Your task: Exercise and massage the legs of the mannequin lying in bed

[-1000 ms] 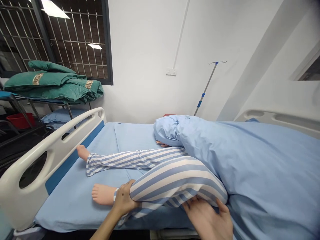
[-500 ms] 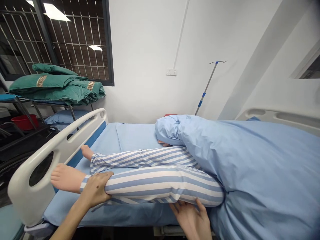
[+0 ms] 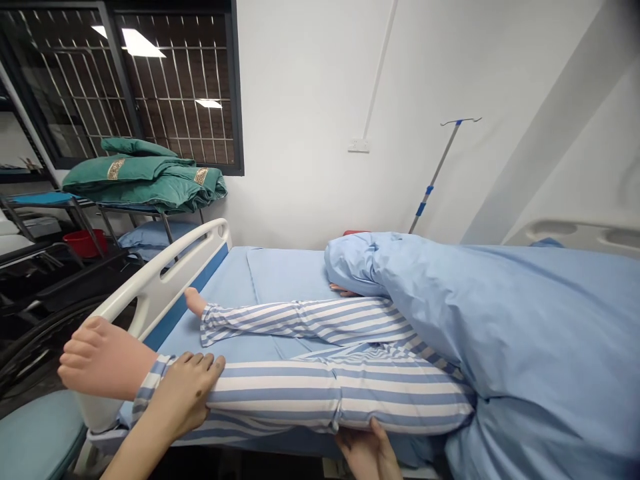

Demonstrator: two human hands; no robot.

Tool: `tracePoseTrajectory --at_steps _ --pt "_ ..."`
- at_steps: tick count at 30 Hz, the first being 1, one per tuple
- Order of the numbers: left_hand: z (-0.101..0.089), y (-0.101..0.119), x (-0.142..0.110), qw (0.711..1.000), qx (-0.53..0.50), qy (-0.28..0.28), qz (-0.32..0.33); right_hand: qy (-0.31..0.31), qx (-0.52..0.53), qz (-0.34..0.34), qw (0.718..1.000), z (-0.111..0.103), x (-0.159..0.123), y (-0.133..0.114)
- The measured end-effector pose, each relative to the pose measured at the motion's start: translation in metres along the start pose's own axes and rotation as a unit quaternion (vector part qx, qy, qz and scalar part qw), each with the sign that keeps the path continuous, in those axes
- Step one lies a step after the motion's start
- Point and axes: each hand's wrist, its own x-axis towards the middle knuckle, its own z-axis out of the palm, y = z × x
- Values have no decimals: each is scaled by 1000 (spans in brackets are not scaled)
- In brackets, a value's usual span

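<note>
A manikin in blue-and-white striped pyjamas lies on a hospital bed (image 3: 280, 273), its upper body under a light blue quilt (image 3: 500, 313). My left hand (image 3: 183, 393) is wrapped round the ankle of the near leg (image 3: 310, 390), which is stretched out straight and lifted, its bare foot (image 3: 103, 363) sticking out past the white footboard (image 3: 165, 267). My right hand (image 3: 370, 453) is under the near leg at the knee, fingers curled up against it. The far leg (image 3: 300, 319) lies flat on the sheet.
Folded green blankets (image 3: 150, 177) lie on a metal rack at the left, with a red basin (image 3: 83, 241) below. An IV pole (image 3: 440, 167) leans by the white wall. A teal chair seat (image 3: 35, 433) stands at the lower left. A barred window is behind the rack.
The near leg has been drawn out from a bent knee to straight, and its foot now passes beyond the footboard. Both hands moved left with it.
</note>
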Motion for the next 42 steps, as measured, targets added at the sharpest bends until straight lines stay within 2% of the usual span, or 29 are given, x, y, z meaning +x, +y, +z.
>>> tracePoseTrajectory --at_steps 3,8,14,18,23,27,31,36,42 --pt "6 -2 2 1000 -8 9 -2 7 12 8 1000 0 0 -2" --pt "18 -7 5 998 -53 17 -6 -1 22 -22 1000 11 -10 -11" --pt "37 2 20 989 -143 44 -13 -34 1 -68 997 37 -28 -44" --pt "45 28 39 974 -216 74 -12 -65 -18 -84 994 61 -43 -73" --pt "53 81 61 949 -301 83 -39 -81 -9 -115 990 86 -58 -101" --pt "62 122 74 926 -367 75 -51 -93 -11 -129 987 96 -66 -116" --pt "68 143 84 914 -389 92 -63 -100 -5 -142 985 100 -70 -122" --pt "69 140 87 914 -392 81 -61 -102 3 -144 984 101 -70 -121" --pt "66 118 86 928 -366 65 -18 -83 -27 -151 985 104 -66 -116"
